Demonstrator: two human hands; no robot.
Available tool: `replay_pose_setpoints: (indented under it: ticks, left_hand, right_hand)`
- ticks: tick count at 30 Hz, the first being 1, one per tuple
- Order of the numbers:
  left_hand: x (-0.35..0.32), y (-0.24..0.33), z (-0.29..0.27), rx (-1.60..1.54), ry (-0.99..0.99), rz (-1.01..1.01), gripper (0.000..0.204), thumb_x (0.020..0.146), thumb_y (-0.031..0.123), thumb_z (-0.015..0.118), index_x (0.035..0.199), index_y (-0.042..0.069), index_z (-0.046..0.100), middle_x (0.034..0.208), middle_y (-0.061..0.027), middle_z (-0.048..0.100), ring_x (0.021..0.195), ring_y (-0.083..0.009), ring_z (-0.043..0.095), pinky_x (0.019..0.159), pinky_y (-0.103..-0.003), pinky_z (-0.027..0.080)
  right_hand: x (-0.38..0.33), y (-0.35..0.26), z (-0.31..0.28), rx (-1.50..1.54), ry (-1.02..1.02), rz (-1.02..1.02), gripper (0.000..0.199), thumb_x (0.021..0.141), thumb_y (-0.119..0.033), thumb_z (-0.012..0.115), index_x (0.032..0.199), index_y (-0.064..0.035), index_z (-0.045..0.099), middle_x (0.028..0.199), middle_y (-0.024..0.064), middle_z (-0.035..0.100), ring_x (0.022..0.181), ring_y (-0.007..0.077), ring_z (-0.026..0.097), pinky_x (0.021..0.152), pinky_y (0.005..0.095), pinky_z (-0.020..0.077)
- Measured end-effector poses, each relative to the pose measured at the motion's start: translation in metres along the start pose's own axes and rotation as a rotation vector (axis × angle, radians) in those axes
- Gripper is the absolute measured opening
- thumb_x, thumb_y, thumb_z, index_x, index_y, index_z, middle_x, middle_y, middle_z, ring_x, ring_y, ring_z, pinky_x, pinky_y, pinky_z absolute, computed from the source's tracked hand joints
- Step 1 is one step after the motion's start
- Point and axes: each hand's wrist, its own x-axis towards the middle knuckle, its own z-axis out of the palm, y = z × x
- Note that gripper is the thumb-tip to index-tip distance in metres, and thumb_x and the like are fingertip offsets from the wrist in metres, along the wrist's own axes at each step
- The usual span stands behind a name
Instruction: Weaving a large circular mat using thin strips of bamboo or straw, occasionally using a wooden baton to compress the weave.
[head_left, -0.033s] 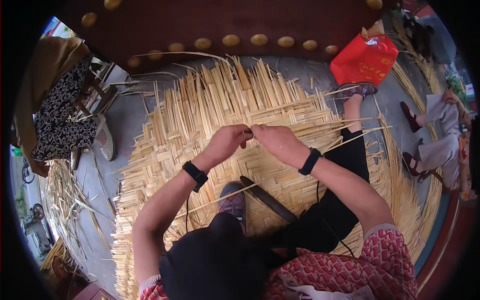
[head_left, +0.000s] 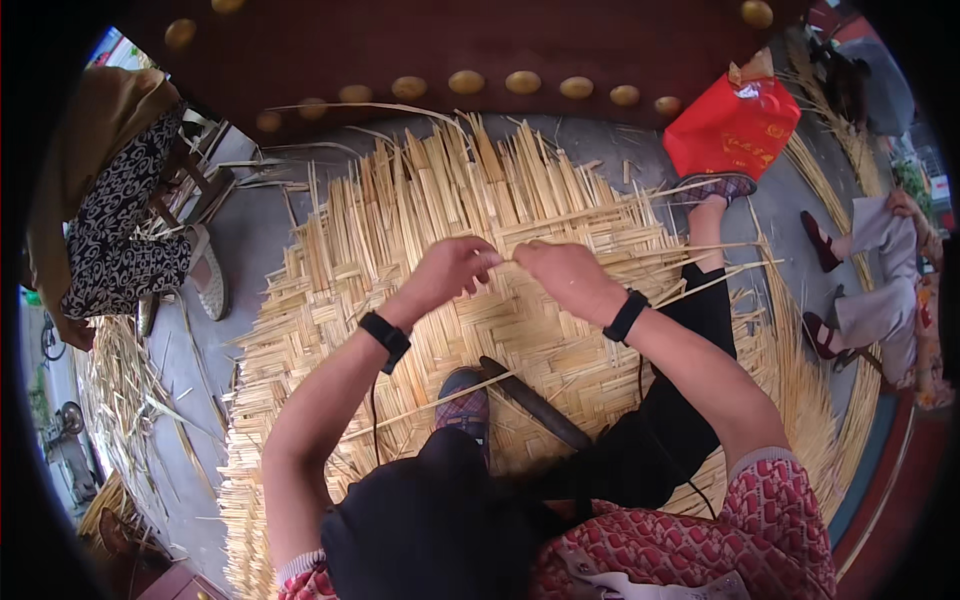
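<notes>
My left hand (head_left: 450, 272) and my right hand (head_left: 568, 278) meet above the middle of a woven reed mat (head_left: 400, 225). A thin pale reed strip (head_left: 509, 262) shows between the fingertips, pinched from the right by thumb and forefinger. The left thumb and forefinger close near its other end, while the lower left fingers curl loosely. Most of the strip is hidden by the fingers. Below the hands, a long dark bar (head_left: 535, 403) lies slanted on the mat, beside my shoe (head_left: 463, 408). Reed ends stick out unwoven along the mat's far and right edges.
A dark red studded panel (head_left: 480, 40) stands beyond the mat. At the far right is a red bag (head_left: 733, 128), by my other shoe (head_left: 718, 187). People sit at left (head_left: 130, 220) and right (head_left: 880, 270). Loose reeds (head_left: 130, 400) litter the left floor.
My hands have drawn slightly apart, so a little of the strip shows between them. The left fingers have loosened somewhat. The mat and dark bar stay in place.
</notes>
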Motion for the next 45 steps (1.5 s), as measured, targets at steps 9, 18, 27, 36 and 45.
replay_pose_setpoints:
  ticks: [9,18,27,36,45]
  left_hand:
    - [0.097,-0.159,-0.094,-0.133,0.408,-0.02,0.024,0.094,0.014,0.047,0.112,0.003,0.059,0.089,-0.0065,0.06,0.08,-0.0172,0.062,0.07,-0.032,0.053]
    - [0.105,-0.037,-0.05,-0.651,0.149,0.068,0.038,0.09,0.0,0.055,0.128,0.003,0.058,0.109,-0.0025,0.06,0.097,-0.0134,0.057,0.087,-0.027,0.048]
    - [0.088,-0.048,-0.019,-0.775,0.44,-0.087,0.041,0.09,0.002,0.053,0.131,-0.003,0.049,0.119,-0.0163,0.056,0.105,-0.024,0.059,0.091,-0.037,0.052]
    - [0.1,-0.059,-0.037,-0.587,0.236,-0.109,0.035,0.088,-0.006,0.047,0.119,0.002,0.06,0.101,-0.0078,0.065,0.098,-0.017,0.061,0.086,-0.028,0.048]
    - [0.064,-0.071,0.0,-0.86,0.785,0.031,0.02,0.092,0.0,0.06,0.111,0.001,0.065,0.095,-0.0045,0.062,0.086,-0.0133,0.061,0.08,-0.027,0.052]
  right_hand:
    - [0.129,-0.007,0.038,1.183,0.02,0.297,0.016,0.104,-0.014,0.038,0.113,-0.0015,0.045,0.11,0.015,0.066,0.089,0.0212,0.068,0.067,0.0332,0.0554]
    - [0.107,0.098,0.079,0.374,0.052,-0.112,0.017,0.1,-0.004,0.043,0.111,-0.0003,0.054,0.116,0.0103,0.064,0.093,0.0201,0.066,0.067,0.0366,0.0545]
    - [0.123,0.076,0.044,1.177,-0.051,0.493,0.017,0.101,-0.005,0.044,0.117,-0.0005,0.046,0.115,0.0189,0.063,0.098,0.0244,0.066,0.069,0.0354,0.0572]
    - [0.115,0.064,0.078,1.004,0.002,0.448,0.021,0.1,-0.003,0.043,0.12,0.0026,0.042,0.112,0.0187,0.061,0.098,0.0262,0.066,0.077,0.0349,0.0573]
    - [0.108,0.073,0.021,0.516,-0.028,0.191,0.007,0.086,-0.008,0.058,0.086,-0.005,0.064,0.096,0.0162,0.064,0.089,0.0343,0.062,0.079,0.0422,0.0484]
